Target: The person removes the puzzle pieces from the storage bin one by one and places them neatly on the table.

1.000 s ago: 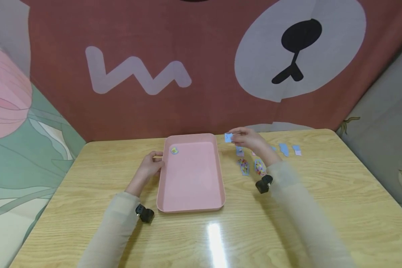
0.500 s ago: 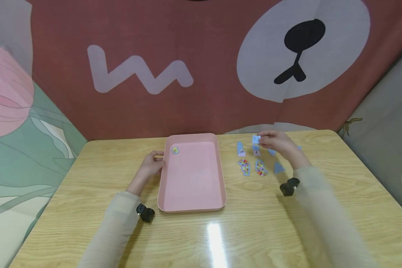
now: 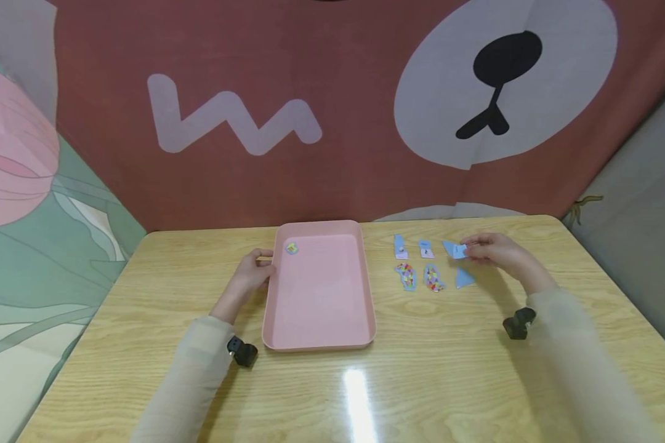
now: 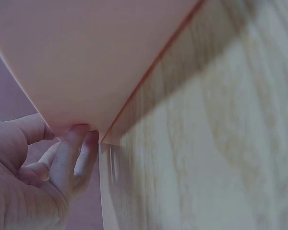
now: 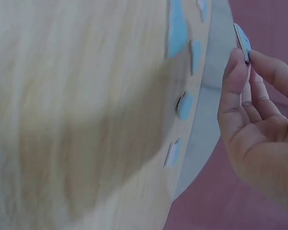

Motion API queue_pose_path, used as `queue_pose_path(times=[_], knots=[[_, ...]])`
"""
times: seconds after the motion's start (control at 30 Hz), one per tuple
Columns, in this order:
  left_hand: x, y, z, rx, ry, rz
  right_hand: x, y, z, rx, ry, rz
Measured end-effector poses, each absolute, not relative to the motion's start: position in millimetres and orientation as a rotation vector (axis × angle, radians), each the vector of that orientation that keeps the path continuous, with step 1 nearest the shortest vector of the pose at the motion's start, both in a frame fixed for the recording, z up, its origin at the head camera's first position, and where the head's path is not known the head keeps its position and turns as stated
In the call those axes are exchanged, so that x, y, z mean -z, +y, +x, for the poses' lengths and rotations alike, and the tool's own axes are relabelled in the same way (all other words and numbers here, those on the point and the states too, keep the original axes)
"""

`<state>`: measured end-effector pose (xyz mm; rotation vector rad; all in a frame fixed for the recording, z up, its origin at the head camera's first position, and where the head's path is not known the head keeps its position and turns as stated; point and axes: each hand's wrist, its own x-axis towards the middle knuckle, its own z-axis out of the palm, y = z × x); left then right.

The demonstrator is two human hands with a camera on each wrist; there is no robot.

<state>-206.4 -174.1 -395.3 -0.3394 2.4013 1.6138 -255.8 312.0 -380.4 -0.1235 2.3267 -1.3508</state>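
My right hand (image 3: 501, 255) pinches a small light-blue puzzle piece (image 3: 460, 251) between thumb and fingers, over the back right of the table. In the right wrist view this piece (image 5: 242, 42) appears edge-on at the fingertips. Just beyond it lies a blue piece (image 3: 447, 247), partly overlapped. A blue triangular piece (image 3: 464, 278) lies nearer the front. The pink tray (image 3: 321, 295) is gripped at its left wall by my left hand (image 3: 249, 271). Fingers (image 4: 67, 158) press the wall's outside in the left wrist view. One small yellow-patterned piece (image 3: 292, 248) sits in the tray's far left corner.
Two blue-and-pink pieces, one (image 3: 401, 247) beside the other (image 3: 425, 249), lie right of the tray. In front of them are two multicoloured pieces, a left one (image 3: 406, 277) and a right one (image 3: 435, 278). A printed cloth (image 3: 255, 184) hangs behind the wooden table (image 3: 432, 369).
My right hand has moved right with the light-blue piece, from beside the tray's far right corner past the blue-and-pink pieces, and lower. My left hand stays at the tray.
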Motion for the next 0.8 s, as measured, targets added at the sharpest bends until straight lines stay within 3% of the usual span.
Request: queue_pose_path(times=[0.8], knots=[[396, -175, -207, -1.633, 2.383, -0.354, 396, 355, -239, 1.173, 2.353, -0.087]])
